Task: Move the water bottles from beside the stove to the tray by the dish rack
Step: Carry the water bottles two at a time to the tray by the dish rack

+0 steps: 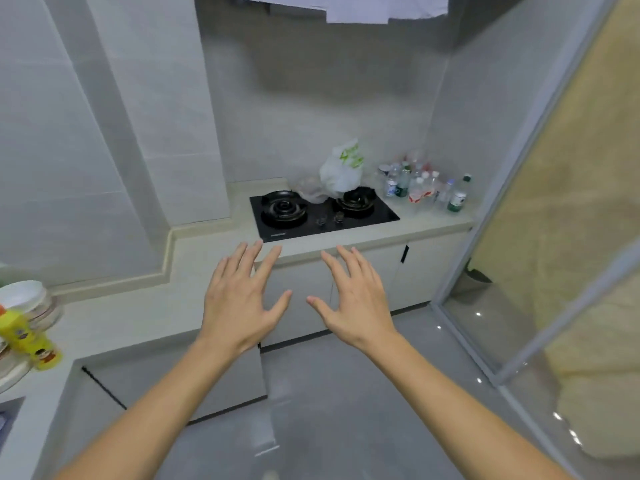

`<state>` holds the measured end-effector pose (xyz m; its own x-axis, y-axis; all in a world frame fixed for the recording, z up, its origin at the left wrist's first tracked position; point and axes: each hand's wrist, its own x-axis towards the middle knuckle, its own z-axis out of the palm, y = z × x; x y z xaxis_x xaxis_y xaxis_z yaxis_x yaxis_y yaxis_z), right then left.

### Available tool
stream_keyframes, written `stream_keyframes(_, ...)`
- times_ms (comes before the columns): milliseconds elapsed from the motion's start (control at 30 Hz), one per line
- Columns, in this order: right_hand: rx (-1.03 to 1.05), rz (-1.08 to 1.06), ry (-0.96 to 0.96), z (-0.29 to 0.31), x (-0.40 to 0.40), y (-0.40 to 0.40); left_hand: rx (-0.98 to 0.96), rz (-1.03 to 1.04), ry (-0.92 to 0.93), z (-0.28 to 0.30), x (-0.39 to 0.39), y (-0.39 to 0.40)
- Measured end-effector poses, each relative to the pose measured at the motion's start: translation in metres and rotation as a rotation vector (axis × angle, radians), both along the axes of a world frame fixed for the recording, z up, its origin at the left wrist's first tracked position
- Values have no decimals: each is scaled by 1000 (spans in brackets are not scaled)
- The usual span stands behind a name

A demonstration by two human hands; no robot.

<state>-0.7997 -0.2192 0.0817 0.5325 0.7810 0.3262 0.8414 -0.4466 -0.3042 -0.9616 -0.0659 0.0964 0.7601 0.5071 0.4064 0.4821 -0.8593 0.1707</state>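
Note:
Several clear plastic water bottles (420, 185) stand clustered on the counter in the far right corner, just right of the black two-burner stove (322, 211). One green-labelled bottle (459, 195) stands at the cluster's right end. My left hand (242, 299) and my right hand (356, 299) are stretched out side by side in front of the counter's edge, fingers spread, holding nothing. Both hands are well short of the bottles. At the left edge I see stacked white dishes (26, 299); no tray is visible.
A white plastic bag (343, 169) and a clear bag (311, 188) lie on the back of the stove. A yellow bottle (29, 336) leans by the dishes at left. A glass sliding door (540, 237) closes off the right. Grey cabinets (298, 296) and floor lie below.

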Motion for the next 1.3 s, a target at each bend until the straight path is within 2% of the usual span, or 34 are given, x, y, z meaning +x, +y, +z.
stream_keyframes(267,30,-304,38,10,152,35,2,-289,-5,17,207,70)
stream_keyframes(567,53,-473,55,-7,327,16,19,-463,33,-3,423,78)
stream_keyframes(867,27,-436,120,-38,548,-7,-27,-384,103,-27,633,56)
stream_keyframes(1100,-92,-337,203,-46,689,-4,-56,-316,181,-50,749,59)
stream_keyframes(1300,-185,-250,191,-64,803,38,-126,-276,189,-81,842,90)
